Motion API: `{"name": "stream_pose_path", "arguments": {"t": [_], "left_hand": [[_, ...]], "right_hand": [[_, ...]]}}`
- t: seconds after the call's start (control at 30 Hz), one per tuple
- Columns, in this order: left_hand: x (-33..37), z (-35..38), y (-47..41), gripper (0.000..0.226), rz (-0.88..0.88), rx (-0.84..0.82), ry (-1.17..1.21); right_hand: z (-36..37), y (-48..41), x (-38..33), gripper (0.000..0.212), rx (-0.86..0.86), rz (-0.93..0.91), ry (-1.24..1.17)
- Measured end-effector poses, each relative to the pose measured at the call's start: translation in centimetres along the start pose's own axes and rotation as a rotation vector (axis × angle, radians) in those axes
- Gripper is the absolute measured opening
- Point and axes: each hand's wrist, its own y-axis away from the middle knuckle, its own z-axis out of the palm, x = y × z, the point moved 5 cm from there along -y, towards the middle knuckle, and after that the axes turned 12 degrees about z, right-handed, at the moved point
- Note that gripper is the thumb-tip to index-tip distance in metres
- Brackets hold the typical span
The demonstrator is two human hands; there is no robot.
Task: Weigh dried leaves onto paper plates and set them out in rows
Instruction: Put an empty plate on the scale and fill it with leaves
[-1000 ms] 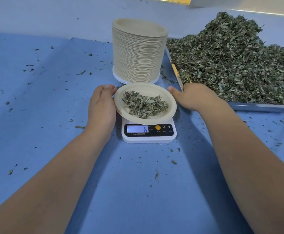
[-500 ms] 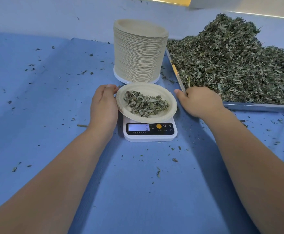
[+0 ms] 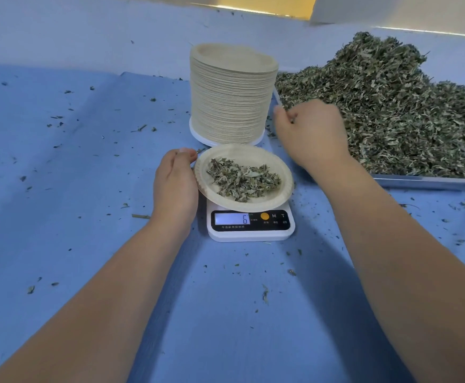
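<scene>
Item 1: digital scale [image 3: 250, 227], one. Display reads "6"; keys are marked "M" and "T" beside an orange button (the small print under them is too fine to read).

Item 2: paper plate [image 3: 256, 204], one, on the scale, carrying a small portion of dried leaves [image 3: 242, 179].

Item 3: stack of paper plates [image 3: 230, 98], one, unmarked, just behind the scale.

Item 4: metal tray [image 3: 424, 181], one, holding a heap of leaves [image 3: 391, 106].

Left hand [image 3: 176, 183] grips the plate's left rim, fingers tucked under it. Right hand [image 3: 311, 134] is curled at the heap's near edge, blurred; cannot tell whether it holds anything.
</scene>
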Motion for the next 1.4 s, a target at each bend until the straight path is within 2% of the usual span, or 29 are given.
{"name": "stream_pose_path", "arguments": {"t": [0.17, 0.33, 0.43, 0.53, 0.67, 0.83, 1.2, 1.4], "left_hand": [[0.3, 0.0, 0.2, 0.032, 0.006, -0.021, -0.013], [-0.1, -0.1, -0.1, 0.027, -0.003, -0.015, -0.008], [-0.3, 0.0, -0.1, 0.024, -0.001, -0.014, -0.025], [-0.5, 0.0, -0.2, 0.022, -0.008, -0.014, -0.031], [-0.5, 0.1, -0.2, 0.021, 0.008, -0.02, -0.035], [-0.2, 0.0, -0.1, 0.023, 0.018, -0.017, -0.035], [0.2, -0.2, 0.1, 0.034, 0.035, -0.031, -0.035], [0.1, -0.1, 0.1, 0.032, 0.03, -0.05, -0.04]], "right_hand": [[2.0, 1.3, -5.5, 0.051, -0.16, -0.064, -0.088], [3.2, 3.2, -5.9, 0.041, -0.266, -0.072, -0.097], [1.8, 3.8, -4.8, 0.04, -0.215, -0.048, -0.225], [-0.3, 4.1, -2.7, 0.045, -0.081, 0.002, -0.363], [-1.4, 5.7, 1.0, 0.054, 0.04, 0.075, -0.428], [-0.8, 6.8, 3.6, 0.058, 0.019, 0.04, -0.412], [-0.5, 6.2, 4.3, 0.057, -0.011, 0.099, -0.475], [-0.5, 6.2, 4.5, 0.055, -0.041, 0.111, -0.442]]}}
